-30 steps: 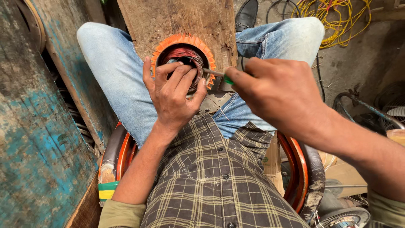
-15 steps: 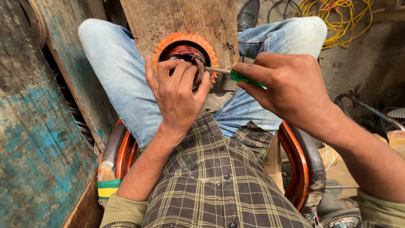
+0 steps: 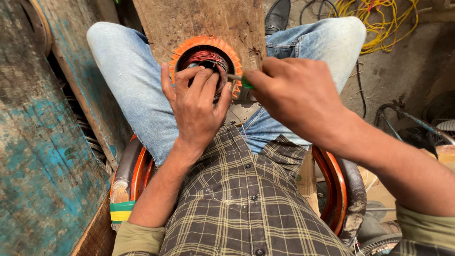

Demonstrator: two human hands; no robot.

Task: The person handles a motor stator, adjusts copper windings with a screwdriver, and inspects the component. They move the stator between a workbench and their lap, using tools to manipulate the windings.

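Observation:
A round motor stator (image 3: pixel 208 50) with an orange toothed rim and copper wire coils rests on a wooden board (image 3: pixel 204 19) between my knees. My left hand (image 3: pixel 196 106) lies over its near side, fingers pressing on the coils. My right hand (image 3: pixel 296 97) grips a green-handled screwdriver (image 3: pixel 242 81), whose metal tip points left into the coil opening beside my left fingertips.
I sit in jeans and a plaid shirt on an orange-rimmed seat (image 3: pixel 137 170). A worn blue-painted wooden panel (image 3: pixel 42 142) stands close on the left. Yellow wire (image 3: pixel 384 19) and a black shoe (image 3: pixel 279 14) lie on the floor beyond my right knee.
My right hand has shifted slightly with the screwdriver, keeping its tip in the coils. My left hand stays on the stator, its fingers adjusted a little.

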